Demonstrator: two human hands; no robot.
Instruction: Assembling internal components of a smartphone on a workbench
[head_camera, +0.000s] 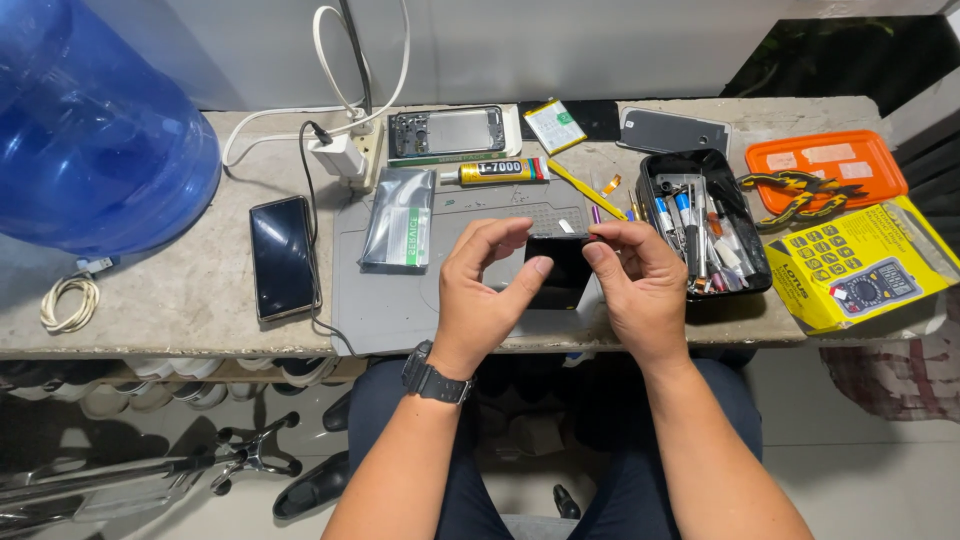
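Black phone (560, 272) pinched between fingers of both hands, above mat (400, 300).

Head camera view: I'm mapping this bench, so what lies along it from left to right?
Blue water jug → dark phone → silver pouch → left hand → right hand → black tool tray → yellow box.

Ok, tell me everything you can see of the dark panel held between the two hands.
The dark panel is a flat, glossy black rectangle, like a phone screen or back cover; which one cannot be told. It is blank and unlit. The left hand pinches its left edge and the right hand its upper right corner, holding it above the grey work mat. Fingers cover much of its edges, and its lower part tilts toward the person.
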